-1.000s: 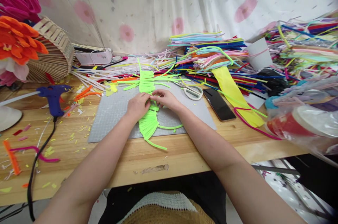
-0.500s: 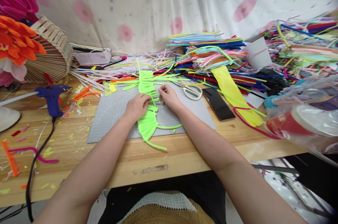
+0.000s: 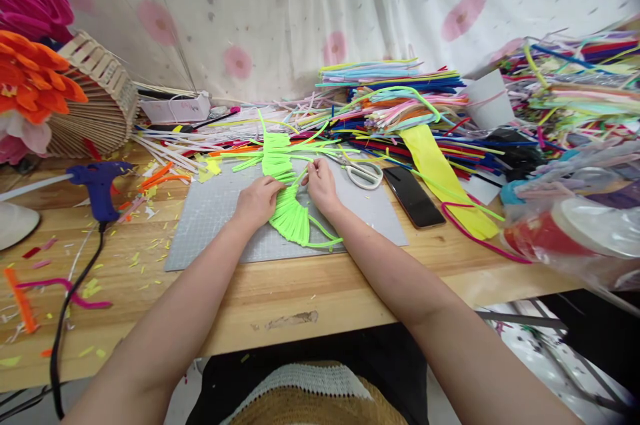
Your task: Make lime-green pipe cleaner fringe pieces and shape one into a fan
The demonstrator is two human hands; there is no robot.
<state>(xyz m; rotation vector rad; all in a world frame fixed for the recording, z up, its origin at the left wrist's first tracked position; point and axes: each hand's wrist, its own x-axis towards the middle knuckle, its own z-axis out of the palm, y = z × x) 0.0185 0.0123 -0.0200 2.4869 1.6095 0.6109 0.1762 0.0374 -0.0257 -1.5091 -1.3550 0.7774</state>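
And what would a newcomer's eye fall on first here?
Probably the bright green strips, mostly over the gray mat, between the left hand and right hand. Next, perhaps, the orange flower at the picture's left edge, and the colorful stems heaped along the back of the table.

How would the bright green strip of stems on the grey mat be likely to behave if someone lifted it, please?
The green strip would probably bend rather than stay rigid, as its lower part curves. It looks light for its size, being made of many thin stems. Its loose lower ends stick out past the packed rows, so they might trail or snag.
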